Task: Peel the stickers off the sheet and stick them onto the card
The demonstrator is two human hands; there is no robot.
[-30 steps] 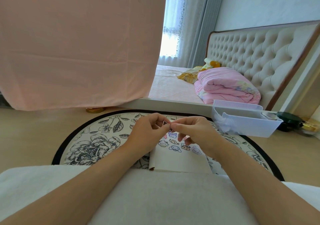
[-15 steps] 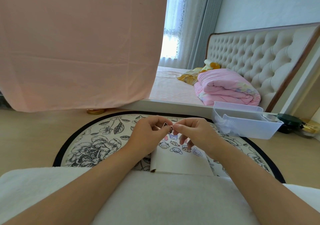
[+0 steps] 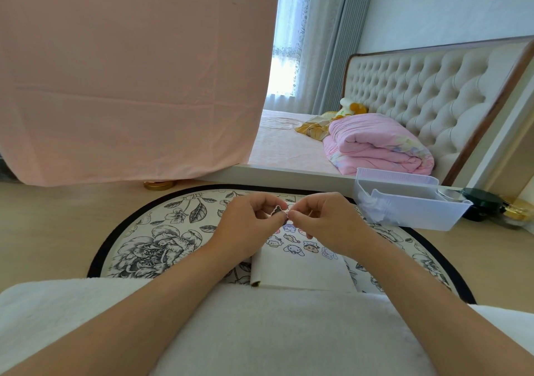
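left hand [image 3: 250, 224] and right hand [image 3: 328, 221] pinch the sticker [image 3: 278, 211], held upright.

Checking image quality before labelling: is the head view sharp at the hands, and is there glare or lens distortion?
Head view: the left hand and right hand, pinching the small sticker, are evenly lit and reasonably sharp; head view: the window is blown out white; head view: wide-angle distortion leans the grey curtain and headboard.

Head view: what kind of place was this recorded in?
Almost certainly a home bedroom: a bed with a tufted headboard, a folded pink quilt lying on it, and long curtains at a bright window behind.
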